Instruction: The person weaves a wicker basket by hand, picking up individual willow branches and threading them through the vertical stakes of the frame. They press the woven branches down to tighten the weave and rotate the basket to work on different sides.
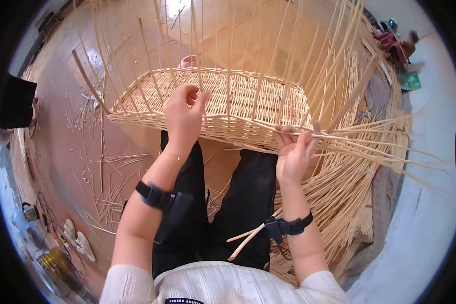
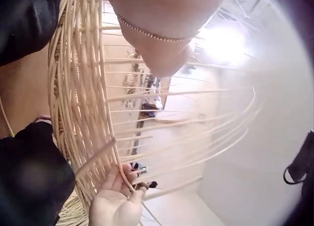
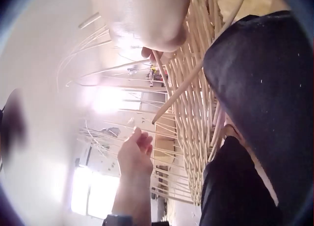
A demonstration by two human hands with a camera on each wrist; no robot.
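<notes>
A half-woven wicker basket (image 1: 238,101) lies across my lap, its bare upright stakes (image 1: 268,45) fanning up and away. My left hand (image 1: 192,96) grips the near wall of the basket, its fingers curled round a stake at the rim. My right hand (image 1: 299,134) is at the right of the near wall and holds several long weaving strands (image 1: 370,147) that run out to the right. The left wrist view shows the woven wall (image 2: 78,103) and the right hand (image 2: 117,196) with a strand across its fingers. In the right wrist view the left hand (image 3: 135,152) is beside the wall (image 3: 196,113).
A thick bundle of willow rods (image 1: 349,197) lies on the floor at my right. Loose scraps (image 1: 106,167) litter the brown floor on the left. A cut rod (image 1: 245,240) rests on my lap. Another person (image 1: 403,45) sits far off at the top right.
</notes>
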